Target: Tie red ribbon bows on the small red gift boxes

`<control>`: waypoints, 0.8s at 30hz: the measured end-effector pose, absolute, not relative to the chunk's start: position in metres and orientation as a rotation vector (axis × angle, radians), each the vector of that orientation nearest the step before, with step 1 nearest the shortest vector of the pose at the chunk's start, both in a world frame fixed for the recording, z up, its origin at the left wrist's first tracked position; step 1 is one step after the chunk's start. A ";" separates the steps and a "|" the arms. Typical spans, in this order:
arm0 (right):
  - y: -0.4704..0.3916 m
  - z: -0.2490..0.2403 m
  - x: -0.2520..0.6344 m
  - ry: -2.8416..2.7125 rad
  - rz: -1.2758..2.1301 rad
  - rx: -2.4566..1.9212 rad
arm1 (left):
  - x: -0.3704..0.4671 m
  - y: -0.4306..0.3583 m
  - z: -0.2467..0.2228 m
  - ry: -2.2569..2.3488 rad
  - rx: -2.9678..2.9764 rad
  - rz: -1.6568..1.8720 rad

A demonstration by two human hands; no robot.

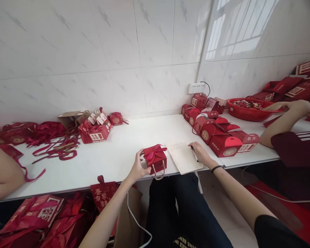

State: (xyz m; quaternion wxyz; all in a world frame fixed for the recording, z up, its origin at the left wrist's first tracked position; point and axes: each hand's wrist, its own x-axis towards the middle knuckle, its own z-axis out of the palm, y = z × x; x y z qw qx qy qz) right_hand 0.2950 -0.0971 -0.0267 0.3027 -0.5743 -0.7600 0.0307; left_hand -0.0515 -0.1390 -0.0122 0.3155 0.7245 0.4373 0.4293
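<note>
My left hand (138, 166) grips the left side of a small red gift box (158, 162) at the table's front edge. A ribbon bow (155, 153) is tied on top of the box, and a twisted cord handle (158, 174) hangs from its front. To the right lies a paper pad (182, 159) with handwriting along its upper part. My right hand (199, 153) rests over the pad's right side with its fingers closed on a dark pen (194, 154).
Red boxes (217, 136) stand in a row at right, by a red basin (250, 109) where a co-worker's hand (286, 105) reaches. At left are loose ribbons (58, 146), another person's arm (3, 172) and a box cluster (95, 131). Red bags (49, 220) fill the space below the table.
</note>
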 end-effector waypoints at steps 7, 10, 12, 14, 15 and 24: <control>-0.062 0.011 0.306 -2.108 0.170 -1.477 | -0.050 -0.135 -0.010 0.958 1.846 1.084; -0.066 0.024 0.290 -2.020 0.164 -1.468 | -0.047 -0.144 -0.011 1.013 1.803 1.137; -0.080 0.030 0.269 -1.968 0.189 -1.449 | -0.042 -0.154 -0.007 1.163 1.699 1.269; -0.101 0.031 0.241 -1.966 0.294 -1.401 | -0.034 -0.164 0.001 1.392 1.562 1.383; -0.112 0.030 0.228 -1.939 0.451 -1.330 | -0.029 -0.167 0.007 1.496 1.520 1.365; -0.142 0.021 0.180 -1.657 0.734 -1.216 | -0.007 -0.169 0.037 1.586 1.475 1.044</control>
